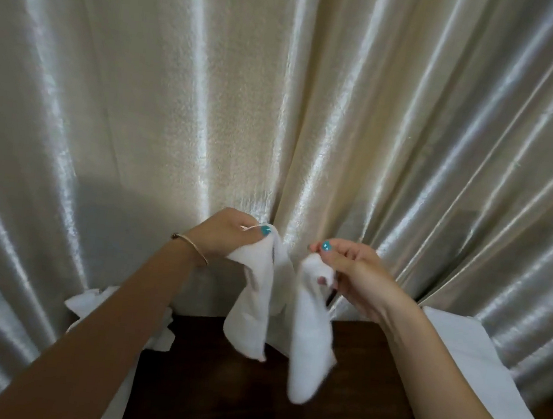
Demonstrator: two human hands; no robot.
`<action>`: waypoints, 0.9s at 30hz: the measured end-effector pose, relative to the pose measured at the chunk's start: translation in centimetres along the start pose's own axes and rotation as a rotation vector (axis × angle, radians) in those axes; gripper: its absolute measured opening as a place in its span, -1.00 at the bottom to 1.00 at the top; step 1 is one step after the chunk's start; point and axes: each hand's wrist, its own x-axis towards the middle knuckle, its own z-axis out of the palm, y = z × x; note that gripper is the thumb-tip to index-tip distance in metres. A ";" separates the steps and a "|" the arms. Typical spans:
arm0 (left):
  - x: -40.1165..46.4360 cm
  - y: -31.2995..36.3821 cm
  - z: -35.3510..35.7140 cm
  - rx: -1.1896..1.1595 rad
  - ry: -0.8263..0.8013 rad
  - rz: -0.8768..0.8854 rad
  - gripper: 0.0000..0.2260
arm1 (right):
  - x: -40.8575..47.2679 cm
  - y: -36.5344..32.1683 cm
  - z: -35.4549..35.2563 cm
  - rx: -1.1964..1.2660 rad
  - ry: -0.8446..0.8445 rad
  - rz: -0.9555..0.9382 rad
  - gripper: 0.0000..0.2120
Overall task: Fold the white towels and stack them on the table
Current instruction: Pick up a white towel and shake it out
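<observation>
A small white towel (309, 333) hangs in the air above the dark wooden table (247, 395), bunched into two drooping folds. My left hand (227, 234) pinches its upper left corner between thumb and fingers. My right hand (351, 269) pinches the upper right corner, a short gap away. The towel's lower ends dangle just over the table. A loose heap of white towels (92, 302) lies at the table's left, partly hidden behind my left forearm. Flat white towels (478, 363) lie at the table's right, under my right forearm.
A shiny cream curtain (282, 89) hangs in folds right behind the table and fills most of the view. A thin gold bangle (191, 248) circles my left wrist.
</observation>
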 end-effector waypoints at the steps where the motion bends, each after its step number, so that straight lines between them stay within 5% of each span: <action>1: -0.2 0.3 0.6 -0.051 -0.018 0.019 -0.78 | -0.4 -0.1 0.2 0.058 -0.101 0.031 -0.81; 5: -0.9 0.2 2.3 -0.215 -0.045 0.058 -0.57 | -1.2 0.0 -0.4 -0.004 -0.279 0.014 -0.50; 8: -1.1 0.3 2.7 -0.482 0.040 -0.006 -0.78 | -1.3 -0.2 -0.7 -0.323 -0.071 -0.152 -0.63; 10: -1.3 1.0 2.8 -0.417 0.189 -0.019 -0.89 | -1.2 -0.5 -0.3 -0.467 0.044 -0.227 -0.78; 14: -1.8 2.0 3.9 -0.445 0.336 0.035 -0.75 | -1.3 -0.9 1.1 -0.580 0.151 -0.336 -0.85; 17: -2.5 2.0 5.2 -0.480 0.350 0.047 -0.43 | -2.0 -1.4 1.8 -0.532 0.203 -0.376 -0.88; 21: -3.5 2.5 6.9 -0.456 0.272 0.107 -0.58 | -2.6 -1.6 2.5 -0.855 0.315 -0.417 -0.86; 27: -4.6 3.0 6.8 -0.472 0.210 0.091 -0.70 | -3.7 -2.0 2.9 -0.402 0.057 -0.188 -0.89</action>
